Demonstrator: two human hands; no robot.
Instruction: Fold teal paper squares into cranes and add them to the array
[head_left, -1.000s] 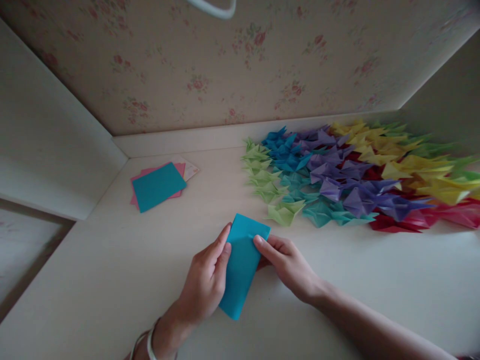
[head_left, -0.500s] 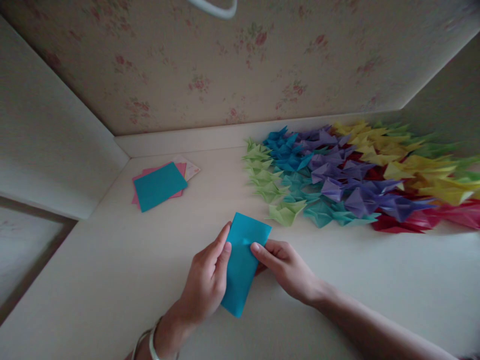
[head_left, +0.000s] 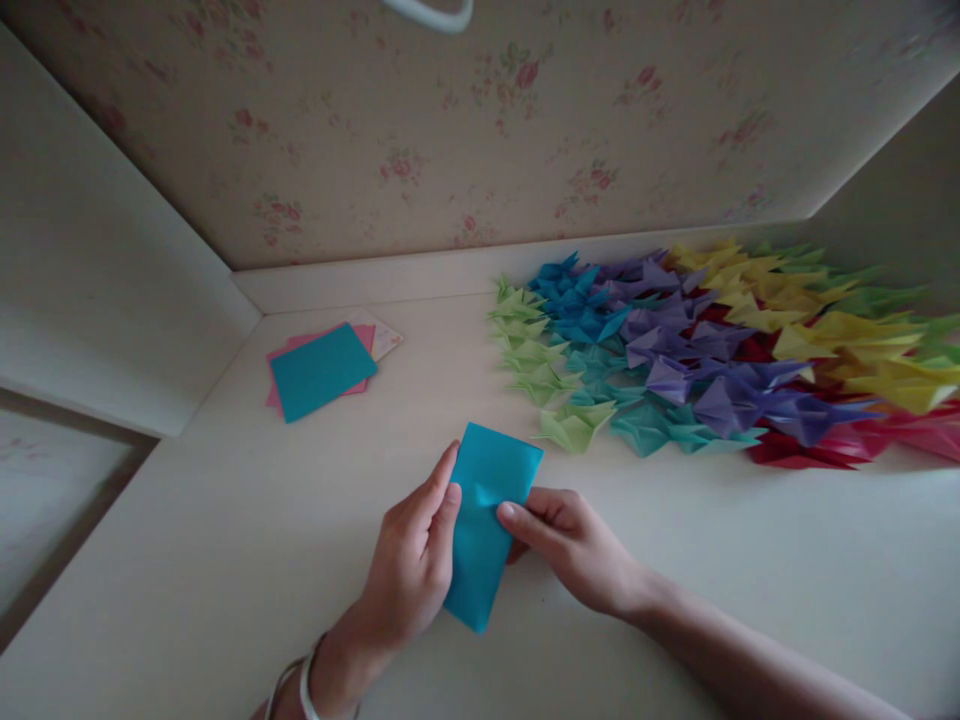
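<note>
Between my hands is a blue sheet of origami paper (head_left: pixel 480 530), a narrow rectangle tilted above the white table. My left hand (head_left: pixel 416 550) grips its left edge, thumb in front and the other fingers mostly hidden behind. At the right edge my right hand (head_left: pixel 566 540) pinches the paper, thumb pressed on the front face and fingers curled behind it. A slight dent shows in the paper just above the right thumb.
Many folded paper cranes (head_left: pixel 667 350) in green, blue, purple, yellow and red rows fill the table's back right. A small stack of paper sheets (head_left: pixel 322 372), blue on top, lies at back left. Behind stands a floral wall (head_left: pixel 450 130); a white panel (head_left: pixel 112 240) bounds the left.
My right thumb has slid a little down the paper's front face. The left hand and the sheet have hardly moved.
</note>
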